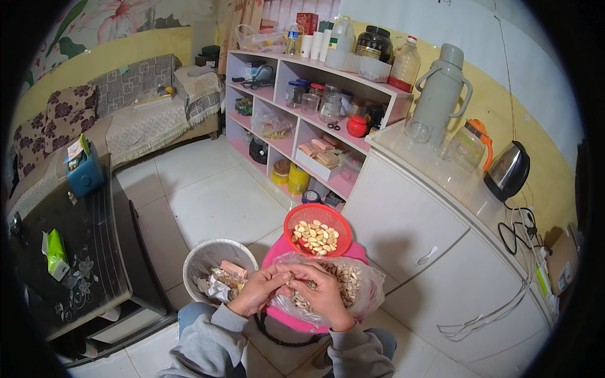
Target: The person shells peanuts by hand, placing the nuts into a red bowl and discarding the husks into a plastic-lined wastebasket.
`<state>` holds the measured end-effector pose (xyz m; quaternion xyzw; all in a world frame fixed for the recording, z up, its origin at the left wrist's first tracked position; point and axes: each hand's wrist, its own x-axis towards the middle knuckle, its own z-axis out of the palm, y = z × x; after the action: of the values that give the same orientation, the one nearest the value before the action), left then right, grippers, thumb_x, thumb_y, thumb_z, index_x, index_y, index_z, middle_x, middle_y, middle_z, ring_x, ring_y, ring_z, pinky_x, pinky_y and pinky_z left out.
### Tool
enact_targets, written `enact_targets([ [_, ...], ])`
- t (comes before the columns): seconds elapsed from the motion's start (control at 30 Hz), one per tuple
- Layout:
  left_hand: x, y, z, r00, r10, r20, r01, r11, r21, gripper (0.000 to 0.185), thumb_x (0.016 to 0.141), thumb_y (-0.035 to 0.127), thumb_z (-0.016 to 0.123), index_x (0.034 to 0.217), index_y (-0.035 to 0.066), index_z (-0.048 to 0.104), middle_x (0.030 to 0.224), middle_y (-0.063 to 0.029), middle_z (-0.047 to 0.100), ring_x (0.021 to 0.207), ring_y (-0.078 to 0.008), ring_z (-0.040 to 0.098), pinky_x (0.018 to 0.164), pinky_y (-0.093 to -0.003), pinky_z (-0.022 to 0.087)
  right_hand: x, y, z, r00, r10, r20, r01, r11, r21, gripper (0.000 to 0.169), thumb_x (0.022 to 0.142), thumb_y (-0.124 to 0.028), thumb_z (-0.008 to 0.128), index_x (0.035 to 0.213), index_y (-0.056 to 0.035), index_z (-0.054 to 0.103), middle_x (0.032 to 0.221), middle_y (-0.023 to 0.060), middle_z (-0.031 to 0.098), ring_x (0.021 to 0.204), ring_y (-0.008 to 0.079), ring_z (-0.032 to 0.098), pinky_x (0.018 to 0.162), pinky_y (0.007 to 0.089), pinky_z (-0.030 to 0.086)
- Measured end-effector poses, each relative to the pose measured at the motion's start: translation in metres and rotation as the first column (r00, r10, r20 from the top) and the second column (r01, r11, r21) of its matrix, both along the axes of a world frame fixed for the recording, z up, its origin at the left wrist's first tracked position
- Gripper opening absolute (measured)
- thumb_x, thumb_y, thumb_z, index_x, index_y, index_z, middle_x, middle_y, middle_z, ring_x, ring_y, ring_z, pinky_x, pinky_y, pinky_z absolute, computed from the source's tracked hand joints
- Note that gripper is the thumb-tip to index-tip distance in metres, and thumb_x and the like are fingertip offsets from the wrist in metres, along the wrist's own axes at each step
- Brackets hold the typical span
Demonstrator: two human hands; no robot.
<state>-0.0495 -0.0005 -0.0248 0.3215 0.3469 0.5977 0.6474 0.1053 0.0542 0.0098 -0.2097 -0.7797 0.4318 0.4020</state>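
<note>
My left hand (262, 289) and my right hand (317, 288) meet over a clear plastic bag (375, 292), fingertips pinched together on a small garlic clove (289, 279). The fingers cover most of that clove. Many unpeeled garlic cloves (350, 283) fill the bag, which lies open on a pink stool (276, 250). Just beyond it, on the stool's far side, sits a red plastic strainer basket (344, 226) holding peeled garlic cloves (315, 236). To the left of my left hand stands a grey waste bin (194, 257) with crumpled paper and scraps inside.
A black coffee table (90, 227) stands at left, bearing a green tissue pack (56, 255) and a blue box (85, 172). Pink-and-white shelving (283, 144) with jars is ahead. On the right, a white cabinet (406, 203) carries a thermos flask (442, 90) and an electric kettle (508, 170).
</note>
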Motion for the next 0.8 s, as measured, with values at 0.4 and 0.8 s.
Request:
enact_targets([
  [0.4, -0.001, -0.003, 0.003, 0.994, 0.084, -0.070, -0.086, 0.996, -0.026, 0.016, 0.088, 0.011, 0.056, 0.093, -0.003, 0.061, 0.082, -0.0097, 0.065, 0.066, -0.0118, 0.062, 0.061, -0.0219, 0.052, 0.001, 0.004, -0.023, 0.998, 0.000, -0.061, -0.016, 0.966, -0.256, 0.007, 0.081, -0.003, 0.063, 0.084, 0.0013, 0.059, 0.078, 0.0062, 0.063, 0.072, 0.0098, 0.060, 0.065, 0.0235, 0.049],
  [0.8, -0.005, -0.003, -0.001, 0.996, 0.053, -0.066, -0.056, 0.997, -0.045, 0.021, 0.086, 0.006, 0.056, 0.102, -0.007, 0.060, 0.093, -0.0142, 0.065, 0.079, -0.0160, 0.064, 0.072, -0.0249, 0.054, 0.004, 0.004, -0.026, 0.999, -0.041, -0.006, 0.040, 0.990, -0.134, 0.007, 0.081, -0.002, 0.063, 0.085, 0.0019, 0.059, 0.080, 0.0062, 0.064, 0.075, 0.0080, 0.060, 0.066, 0.0209, 0.048],
])
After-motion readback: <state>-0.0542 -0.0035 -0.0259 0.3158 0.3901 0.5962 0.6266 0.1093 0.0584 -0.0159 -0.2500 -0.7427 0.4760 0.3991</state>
